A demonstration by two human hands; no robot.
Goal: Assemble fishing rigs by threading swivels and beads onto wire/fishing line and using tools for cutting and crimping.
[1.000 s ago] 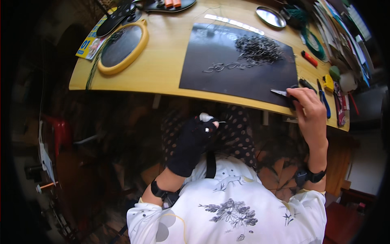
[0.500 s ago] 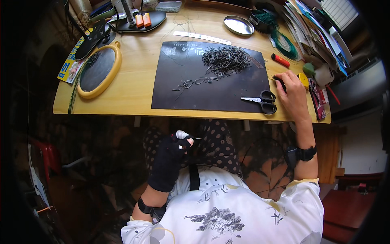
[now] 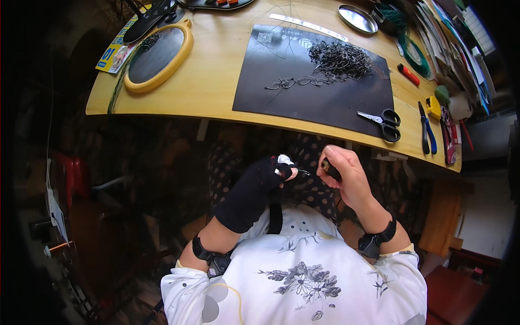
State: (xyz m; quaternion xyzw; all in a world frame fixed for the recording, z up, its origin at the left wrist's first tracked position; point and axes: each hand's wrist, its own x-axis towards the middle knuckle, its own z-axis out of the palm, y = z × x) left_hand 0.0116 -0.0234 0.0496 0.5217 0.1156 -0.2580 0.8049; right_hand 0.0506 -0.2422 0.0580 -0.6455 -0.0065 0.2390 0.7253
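Observation:
My left hand [image 3: 265,176], in a black fingerless glove with white wrapping at a fingertip, is above my lap. Its thumb and finger pinch a small thin metal hook [image 3: 304,171] whose curved end sticks out to the right. Facing it a short way off, my right hand [image 3: 346,170] is bare and closed around a small dark tool with a brass-coloured end [image 3: 325,163]. Most of that tool is hidden by my fingers. The hook and the tool are apart. On the table's dark mat [image 3: 260,81] lies a tangled heap of dark hooks [image 3: 344,60], with a few strung out to its left.
Black-handled scissors [image 3: 387,122] lie at the mat's right corner. Blue-handled pliers [image 3: 427,130], a yellow tape measure [image 3: 433,108] and a red lighter [image 3: 408,74] are farther right. A yellow-rimmed round frame [image 3: 187,51] lies left. The table's front edge [image 3: 179,117] runs beyond my hands.
My right hand has left the table's right side and come down beside my left, bringing the dark tool. The pliers now show. The view has shifted, with the table higher in it.

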